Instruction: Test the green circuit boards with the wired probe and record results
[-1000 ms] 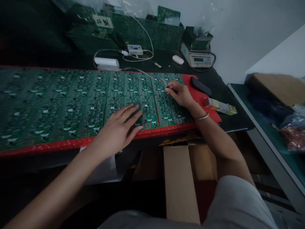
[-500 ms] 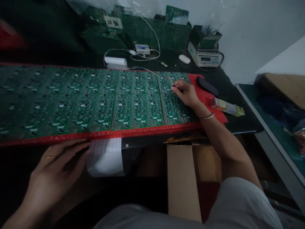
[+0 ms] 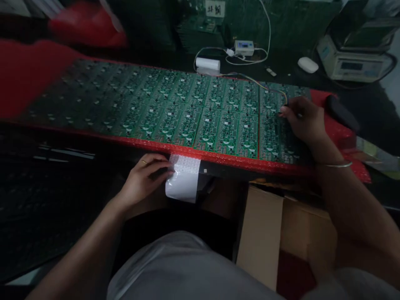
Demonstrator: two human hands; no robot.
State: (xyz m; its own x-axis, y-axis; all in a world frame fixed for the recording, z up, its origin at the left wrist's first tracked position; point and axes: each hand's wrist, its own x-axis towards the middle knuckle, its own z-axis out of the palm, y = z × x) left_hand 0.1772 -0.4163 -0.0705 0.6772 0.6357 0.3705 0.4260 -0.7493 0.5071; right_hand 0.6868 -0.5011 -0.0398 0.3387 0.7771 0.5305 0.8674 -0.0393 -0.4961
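Rows of green circuit boards [image 3: 187, 121] lie on red bubble wrap [image 3: 218, 159] along the table. My right hand [image 3: 301, 116] pinches the end of a thin multicoloured cable [image 3: 262, 85] over the rightmost board. That cable runs back to a small white device [image 3: 244, 48] with a display. Below the front edge hangs a white label sheet [image 3: 183, 183] with small squares at its top. My left hand [image 3: 148, 173] is at the sheet's left edge, fingers apart, with the fingertips touching or very near it.
Behind the boards lie a white roll [image 3: 208, 63], a small stick [image 3: 271, 72] and a white mouse [image 3: 308, 65]. A scale [image 3: 356, 64] stands at the back right, near a dark elongated object [image 3: 342, 112]. An open cardboard box [image 3: 262, 233] is below the table's front edge.
The view has shifted left, so the table appears further right. My left hand has come up to the label sheet's side. My right hand still holds the cable end over the rightmost board.
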